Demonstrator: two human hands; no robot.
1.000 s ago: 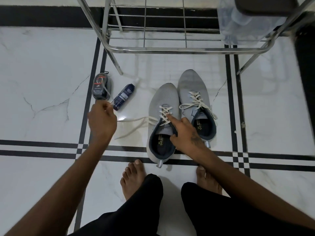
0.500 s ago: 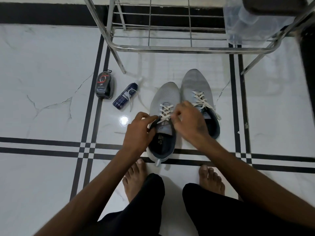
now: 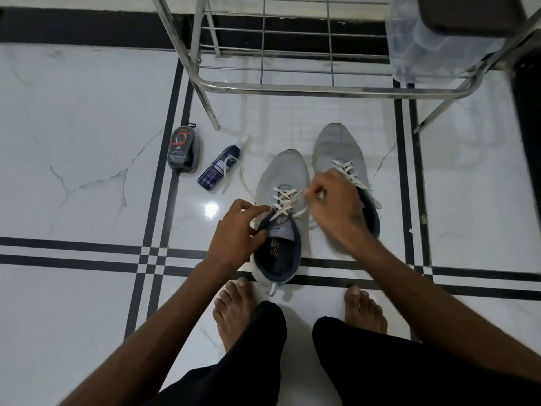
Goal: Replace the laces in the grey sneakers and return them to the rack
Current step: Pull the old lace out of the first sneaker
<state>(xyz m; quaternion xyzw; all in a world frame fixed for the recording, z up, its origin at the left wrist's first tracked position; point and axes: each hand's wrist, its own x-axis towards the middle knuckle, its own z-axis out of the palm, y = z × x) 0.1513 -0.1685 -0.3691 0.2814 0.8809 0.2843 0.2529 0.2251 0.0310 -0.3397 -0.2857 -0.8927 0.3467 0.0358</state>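
Observation:
Two grey sneakers stand side by side on the white floor in front of my bare feet. The left sneaker (image 3: pixel 281 174) has a cream lace (image 3: pixel 282 200) crossed over its upper part, with one loose end trailing left across the floor. My left hand (image 3: pixel 237 232) grips that sneaker's collar at its left side. My right hand (image 3: pixel 336 206) pinches the lace end at the sneaker's right eyelets and covers part of the right sneaker (image 3: pixel 336 148), which is laced. The steel shoe rack (image 3: pixel 292 86) stands just beyond the sneakers.
A dark shoe-polish sponge case (image 3: pixel 183 150) and a blue spray bottle (image 3: pixel 218 168) lie on the floor left of the sneakers. A clear plastic bag (image 3: pixel 424 45) sits on the rack's right end. Black tile stripes cross the floor.
My left hand came back from the far left, where it had pulled the lace out, and took the left sneaker's collar. My right hand shifted up to pinch the lace.

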